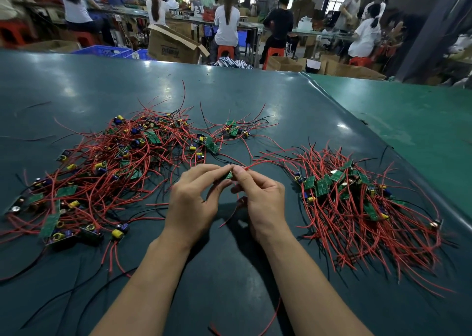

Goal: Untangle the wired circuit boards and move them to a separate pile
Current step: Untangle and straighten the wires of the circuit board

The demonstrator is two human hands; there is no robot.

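Note:
A large tangled heap of green circuit boards with red and black wires (109, 172) covers the left of the dark table. A tidier pile of boards (357, 203), wires fanned out toward me, lies on the right. A small cluster of boards (233, 130) sits farther back. Between the piles, my left hand (196, 203) and my right hand (260, 197) meet above the table and pinch one small green board (229, 175) between their fingertips. Its red wires run right from the fingers and hang down below them. Most of the board is hidden by fingers.
The dark green table mat (229, 272) meets a lighter green surface (408, 121) at a raised seam on the right. Loose black wires lie near the front left. Beyond the far edge are cardboard boxes, blue crates and seated people at benches.

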